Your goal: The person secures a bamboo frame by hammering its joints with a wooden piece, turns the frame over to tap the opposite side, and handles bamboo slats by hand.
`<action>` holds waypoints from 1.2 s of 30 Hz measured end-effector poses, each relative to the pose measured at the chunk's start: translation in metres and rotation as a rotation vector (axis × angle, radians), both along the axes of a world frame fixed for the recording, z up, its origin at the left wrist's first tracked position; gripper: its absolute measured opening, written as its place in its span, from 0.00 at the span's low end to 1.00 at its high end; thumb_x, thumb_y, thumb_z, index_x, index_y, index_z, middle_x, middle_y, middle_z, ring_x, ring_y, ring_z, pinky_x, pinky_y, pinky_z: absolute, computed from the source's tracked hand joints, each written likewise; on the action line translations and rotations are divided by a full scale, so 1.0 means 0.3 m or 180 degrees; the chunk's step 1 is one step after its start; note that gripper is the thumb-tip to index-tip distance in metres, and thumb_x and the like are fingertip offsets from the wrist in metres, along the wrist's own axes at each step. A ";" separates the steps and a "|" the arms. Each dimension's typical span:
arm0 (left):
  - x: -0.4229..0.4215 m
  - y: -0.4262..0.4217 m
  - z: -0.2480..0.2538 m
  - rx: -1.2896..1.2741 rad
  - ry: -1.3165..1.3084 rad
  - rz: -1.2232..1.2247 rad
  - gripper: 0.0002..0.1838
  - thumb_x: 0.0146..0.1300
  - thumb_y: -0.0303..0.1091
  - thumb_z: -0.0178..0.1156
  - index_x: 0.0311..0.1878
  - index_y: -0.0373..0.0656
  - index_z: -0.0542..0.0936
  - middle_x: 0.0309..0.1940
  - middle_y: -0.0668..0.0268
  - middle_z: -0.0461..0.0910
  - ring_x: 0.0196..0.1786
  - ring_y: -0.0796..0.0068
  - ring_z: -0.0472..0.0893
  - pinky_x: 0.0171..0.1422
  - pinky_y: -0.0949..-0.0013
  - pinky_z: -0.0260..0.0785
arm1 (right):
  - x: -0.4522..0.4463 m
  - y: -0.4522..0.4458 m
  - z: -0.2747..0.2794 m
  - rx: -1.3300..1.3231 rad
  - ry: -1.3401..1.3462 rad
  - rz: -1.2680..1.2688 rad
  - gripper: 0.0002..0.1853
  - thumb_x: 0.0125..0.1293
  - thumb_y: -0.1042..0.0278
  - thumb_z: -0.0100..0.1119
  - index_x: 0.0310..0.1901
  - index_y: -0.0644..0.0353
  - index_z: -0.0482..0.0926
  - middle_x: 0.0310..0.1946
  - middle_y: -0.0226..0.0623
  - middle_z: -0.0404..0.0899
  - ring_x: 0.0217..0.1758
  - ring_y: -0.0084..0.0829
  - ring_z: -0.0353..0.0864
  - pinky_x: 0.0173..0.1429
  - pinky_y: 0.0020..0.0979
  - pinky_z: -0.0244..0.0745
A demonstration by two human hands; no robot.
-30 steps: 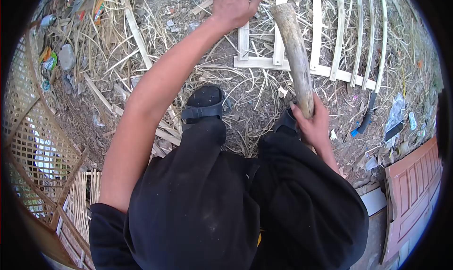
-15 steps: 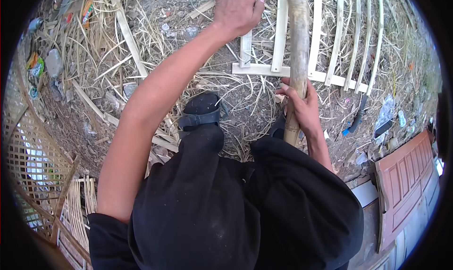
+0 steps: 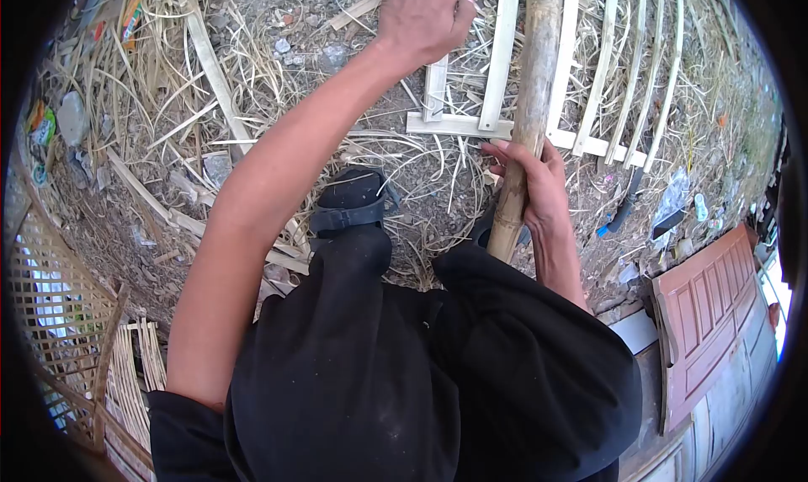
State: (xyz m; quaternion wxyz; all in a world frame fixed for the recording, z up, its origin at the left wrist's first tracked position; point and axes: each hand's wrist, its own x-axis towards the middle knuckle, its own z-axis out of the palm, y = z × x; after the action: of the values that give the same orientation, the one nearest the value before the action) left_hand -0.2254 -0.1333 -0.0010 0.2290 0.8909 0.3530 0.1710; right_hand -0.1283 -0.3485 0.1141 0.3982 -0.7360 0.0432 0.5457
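My right hand (image 3: 543, 183) is wrapped round a bamboo pole (image 3: 534, 74), which slants up and slightly right, its lower end beside my right knee. Beneath the pole lies a frame of pale slats: a crosspiece (image 3: 459, 125) with several long slats (image 3: 502, 53) running away from it. My left hand (image 3: 425, 19) is stretched forward at the top edge, back up and fingers apart, their tips partly out of view. It lies over the line of a short end slat (image 3: 435, 90); whether it presses on that slat, I cannot tell.
Shavings and loose strips (image 3: 210, 61) litter the ground. A dark tool-like piece with a blue end (image 3: 621, 213) lies right of the frame, near a plastic bag (image 3: 671, 200). A brown panelled door (image 3: 707, 314) lies at right, a woven lattice (image 3: 63, 288) at left.
The pole leans more to the right at its top, and its upper end now reaches the view's top edge. The whole view has shifted slightly; my left hand stays in about the same place.
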 end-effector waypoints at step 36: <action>-0.122 0.015 0.119 -0.0246 0.0320 -0.0882 0.36 0.68 0.57 0.58 0.72 0.44 0.71 0.73 0.55 0.70 0.82 0.54 0.58 0.81 0.30 0.37 | -0.041 0.075 0.099 -0.0200 -0.3786 0.2021 0.15 0.58 0.69 0.72 0.43 0.63 0.77 0.32 0.52 0.83 0.37 0.58 0.84 0.41 0.50 0.78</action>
State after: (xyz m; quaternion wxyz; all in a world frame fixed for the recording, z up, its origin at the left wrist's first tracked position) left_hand -0.2619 -0.1288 0.0347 0.2667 0.9290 0.2440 0.0792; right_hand -0.1406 -0.3259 0.1438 0.1529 -0.8994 -0.3860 0.1366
